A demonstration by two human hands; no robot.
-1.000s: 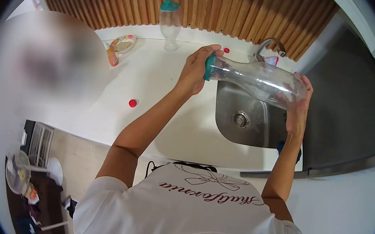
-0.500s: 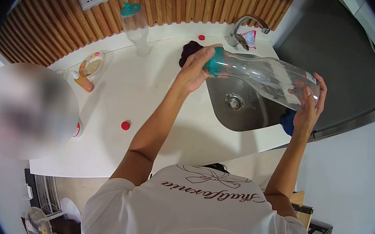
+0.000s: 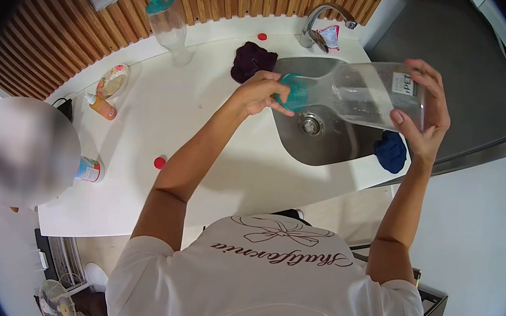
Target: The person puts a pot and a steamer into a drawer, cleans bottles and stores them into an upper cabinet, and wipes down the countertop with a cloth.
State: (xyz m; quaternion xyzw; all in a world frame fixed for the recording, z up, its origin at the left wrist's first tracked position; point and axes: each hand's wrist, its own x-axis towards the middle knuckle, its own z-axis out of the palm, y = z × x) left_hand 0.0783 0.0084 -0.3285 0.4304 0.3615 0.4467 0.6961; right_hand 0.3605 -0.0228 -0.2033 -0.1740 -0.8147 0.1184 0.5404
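Note:
A clear plastic bottle (image 3: 358, 95) with a teal lid (image 3: 294, 92) lies on its side in the air above the sink (image 3: 321, 150). My left hand (image 3: 261, 95) is closed round the lid end. At the wide base, near a white label, my right hand (image 3: 427, 111) grips the bottle with thumb and fingers on opposite sides. Close to my left hand, a dark maroon cloth (image 3: 252, 61) sits on the counter by the sink's edge. Below my right hand, a blue cloth (image 3: 390, 152) rests at the sink's right rim.
The faucet (image 3: 316, 26) stands behind the sink beside a small packet (image 3: 328, 37). A second clear bottle (image 3: 170, 32) stands by the slatted wall. Red caps (image 3: 160, 162), an orange bottle (image 3: 104, 107), a floral bowl (image 3: 113, 81) and a container (image 3: 90, 170) are on the white counter (image 3: 216, 154).
The bottle has turned so its label faces up, and it lies more level. My left fingers have curled round the lid, and my right hand has shifted outward on the base.

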